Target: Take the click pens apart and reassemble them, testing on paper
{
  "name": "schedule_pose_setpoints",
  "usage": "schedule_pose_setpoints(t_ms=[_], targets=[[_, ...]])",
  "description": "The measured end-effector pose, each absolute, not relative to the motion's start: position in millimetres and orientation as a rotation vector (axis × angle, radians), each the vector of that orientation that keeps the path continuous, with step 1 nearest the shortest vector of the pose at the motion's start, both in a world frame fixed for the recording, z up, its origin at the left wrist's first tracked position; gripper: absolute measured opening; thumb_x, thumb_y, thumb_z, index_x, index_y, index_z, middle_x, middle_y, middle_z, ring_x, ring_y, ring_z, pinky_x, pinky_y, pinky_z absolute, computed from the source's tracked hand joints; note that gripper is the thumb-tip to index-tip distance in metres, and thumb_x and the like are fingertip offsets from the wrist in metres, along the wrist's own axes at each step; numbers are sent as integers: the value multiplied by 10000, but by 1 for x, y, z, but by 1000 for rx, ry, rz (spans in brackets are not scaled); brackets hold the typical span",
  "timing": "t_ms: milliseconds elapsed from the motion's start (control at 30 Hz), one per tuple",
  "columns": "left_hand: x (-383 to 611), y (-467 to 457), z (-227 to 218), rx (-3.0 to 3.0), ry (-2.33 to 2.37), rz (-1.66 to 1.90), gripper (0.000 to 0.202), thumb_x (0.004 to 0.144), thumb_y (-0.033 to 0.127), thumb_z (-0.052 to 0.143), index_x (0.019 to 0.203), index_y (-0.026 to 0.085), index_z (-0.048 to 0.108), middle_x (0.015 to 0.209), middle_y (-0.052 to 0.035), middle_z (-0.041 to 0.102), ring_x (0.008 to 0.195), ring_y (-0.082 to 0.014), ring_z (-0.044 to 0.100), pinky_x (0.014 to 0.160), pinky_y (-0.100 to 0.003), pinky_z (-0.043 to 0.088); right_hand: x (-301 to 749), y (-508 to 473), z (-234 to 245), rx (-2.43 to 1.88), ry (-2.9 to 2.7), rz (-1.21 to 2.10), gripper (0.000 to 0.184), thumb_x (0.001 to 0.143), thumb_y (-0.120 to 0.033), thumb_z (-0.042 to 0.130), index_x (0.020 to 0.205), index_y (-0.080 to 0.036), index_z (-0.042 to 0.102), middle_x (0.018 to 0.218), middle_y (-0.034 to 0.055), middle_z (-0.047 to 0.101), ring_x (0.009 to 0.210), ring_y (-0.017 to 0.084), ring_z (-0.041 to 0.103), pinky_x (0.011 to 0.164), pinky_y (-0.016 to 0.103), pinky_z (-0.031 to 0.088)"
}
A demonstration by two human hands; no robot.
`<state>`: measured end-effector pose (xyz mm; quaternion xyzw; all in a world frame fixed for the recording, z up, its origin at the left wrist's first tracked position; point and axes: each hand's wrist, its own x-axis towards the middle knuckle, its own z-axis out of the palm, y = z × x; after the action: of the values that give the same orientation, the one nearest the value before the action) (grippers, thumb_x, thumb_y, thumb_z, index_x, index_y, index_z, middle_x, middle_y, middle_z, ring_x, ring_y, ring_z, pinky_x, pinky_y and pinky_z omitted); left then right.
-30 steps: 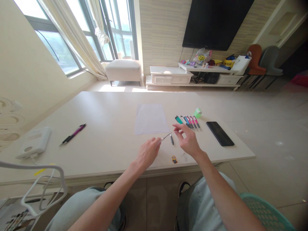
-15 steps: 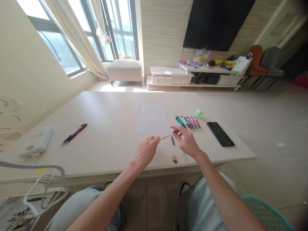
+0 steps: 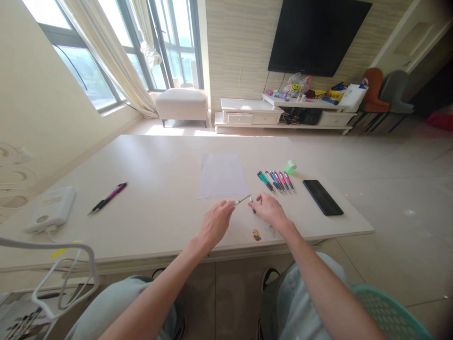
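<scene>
Cream table: one paper sheet, about six pens in a row, one phone, one Minion sticker. Left hand grips a thin pen refill; open right hand sits just beside a small black pen part, no grasp.
</scene>
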<state>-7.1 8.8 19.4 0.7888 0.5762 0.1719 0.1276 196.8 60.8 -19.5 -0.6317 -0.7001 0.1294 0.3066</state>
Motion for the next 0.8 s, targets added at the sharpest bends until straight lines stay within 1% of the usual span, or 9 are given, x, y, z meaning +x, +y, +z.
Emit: schedule_pose_setpoints(t_ms=[100, 167, 233, 300, 367, 400, 533, 800], targets=[[-7, 8, 19, 2279, 1690, 488, 299, 957, 328, 308, 1133, 274, 543, 991, -42, 627, 894, -170, 596, 715, -255, 398, 193, 65, -31, -1653, -1858, 403, 141, 702, -303, 669, 655, -195, 592, 672, 49, 630, 614, 165, 578, 574, 270, 425], [-7, 8, 19, 2271, 1698, 478, 302, 957, 327, 305, 1130, 271, 546, 992, -44, 629, 906, -171, 596, 727, -256, 401, 190, 67, -29, -1584, -1793, 550, 118, 715, -282, 644, 656, -189, 601, 657, 47, 638, 628, 167, 586, 584, 274, 441], [-8, 8, 19, 2268, 1705, 473, 302, 957, 327, 303, 1127, 267, 545, 992, -47, 632, 913, -175, 596, 731, -259, 402, 188, 69, -20, -1445, -1644, 758, 150, 730, -317, 631, 766, -172, 618, 692, 48, 651, 623, 160, 587, 561, 274, 455], [-9, 8, 18, 2276, 1699, 473, 304, 957, 329, 299, 1125, 261, 544, 994, -50, 635, 911, -179, 599, 727, -264, 405, 186, 69, -6, -1246, -1447, 923, 289, 760, -363, 609, 957, -152, 596, 746, 52, 655, 591, 142, 575, 508, 262, 455], [-10, 8, 18, 2285, 1684, 475, 307, 958, 332, 295, 1121, 256, 544, 997, -55, 637, 908, -183, 601, 723, -270, 407, 185, 66, 8, -1071, -1279, 972, 376, 789, -390, 589, 1079, -155, 545, 785, 52, 646, 576, 128, 566, 479, 253, 457], [-11, 8, 17, 2285, 1681, 476, 310, 958, 333, 293, 1119, 254, 546, 998, -57, 637, 908, -185, 602, 724, -272, 409, 184, 63, 13, -1012, -1223, 965, 376, 795, -397, 587, 1086, -163, 538, 798, 51, 642, 586, 127, 572, 484, 254, 466], [-11, 7, 18, 2268, 1697, 456, 318, 958, 333, 291, 1126, 255, 550, 996, -60, 637, 915, -183, 601, 741, -275, 411, 182, 55, 24, -934, -1146, 914, 297, 791, -390, 612, 990, -182, 540, 848, 60, 646, 640, 140, 608, 532, 272, 502], [-9, 7, 19, 2278, 1709, 442, 312, 956, 326, 294, 1124, 261, 549, 989, -56, 634, 899, -182, 598, 725, -271, 408, 178, 51, 25, -933, -1263, 901, 269, 802, -386, 598, 960, -180, 528, 856, 75, 661, 658, 150, 613, 513, 263, 484]])
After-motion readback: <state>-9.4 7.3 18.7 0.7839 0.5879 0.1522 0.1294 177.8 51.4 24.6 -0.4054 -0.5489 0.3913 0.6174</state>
